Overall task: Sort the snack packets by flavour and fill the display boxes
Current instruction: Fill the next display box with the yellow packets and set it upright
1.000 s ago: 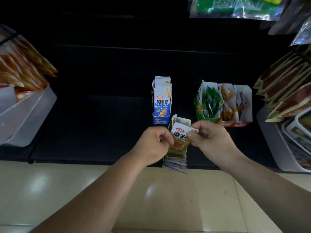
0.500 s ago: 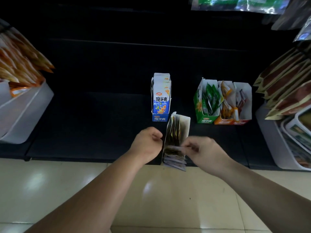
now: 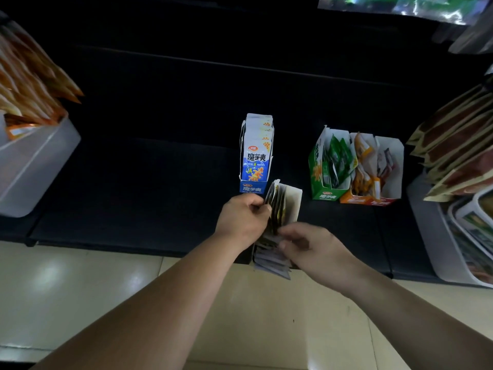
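A white display box [image 3: 292,201] with dark yellow-brown snack packets [image 3: 277,206] stands at the front edge of the black shelf [image 3: 149,182]. My left hand [image 3: 244,218] grips the box's left side with curled fingers. My right hand [image 3: 312,247] is blurred at the near end of the row, fingers curled on the packets there. Behind stands a blue display box [image 3: 254,158] full of blue-white packets. To the right are a green box [image 3: 326,166], an orange box [image 3: 360,172] and a red-fronted box [image 3: 388,166], each partly filled.
A white bin [image 3: 34,166] of orange bags sits at the left. White bins [image 3: 437,236] with brown and mixed bags stand at the right. Shiny bags [image 3: 400,6] hang above. Beige floor tiles [image 3: 106,289] lie below the shelf edge.
A second ago both hands held one packet up above the box. That packet has gone down into the row; my right hand moved lower to the near end and my left hand took the box's side.
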The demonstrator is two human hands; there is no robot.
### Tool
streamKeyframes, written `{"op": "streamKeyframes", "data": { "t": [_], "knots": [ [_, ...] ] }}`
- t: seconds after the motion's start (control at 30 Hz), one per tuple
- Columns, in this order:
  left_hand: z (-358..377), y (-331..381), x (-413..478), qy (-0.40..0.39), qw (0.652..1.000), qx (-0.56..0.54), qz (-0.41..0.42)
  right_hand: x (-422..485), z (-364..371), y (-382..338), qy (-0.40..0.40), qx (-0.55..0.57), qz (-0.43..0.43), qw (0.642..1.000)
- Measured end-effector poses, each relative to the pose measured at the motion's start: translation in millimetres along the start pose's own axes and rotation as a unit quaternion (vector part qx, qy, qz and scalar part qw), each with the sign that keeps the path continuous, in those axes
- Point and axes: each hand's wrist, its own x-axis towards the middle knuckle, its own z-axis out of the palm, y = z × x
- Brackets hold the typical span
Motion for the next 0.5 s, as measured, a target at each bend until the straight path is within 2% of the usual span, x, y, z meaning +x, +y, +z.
{"op": "streamKeyframes", "data": {
  "t": [0.1,0.2,0.3,0.5],
  "knots": [
    [-3.5,2.1,4.5,0.012,0.997,-0.069,-0.037,1.1,-0.1,-5.9,0.018,0.048,0.001,0.999],
    [-6.9,5.9,6.8,0.017,0.995,-0.082,-0.062,3.1,-0.2,-13.3,0.034,0.085,0.003,0.996],
    [-8.7,16.2,-1.0,0.013,0.993,-0.106,-0.047,3.2,-1.1,-17.3,0.042,0.096,0.014,0.994],
    [-31.8,35.8,0.6,0.057,0.987,-0.149,0.002,1.4,-6.5,-17.3,0.036,0.108,0.039,0.993]
  ]
}}
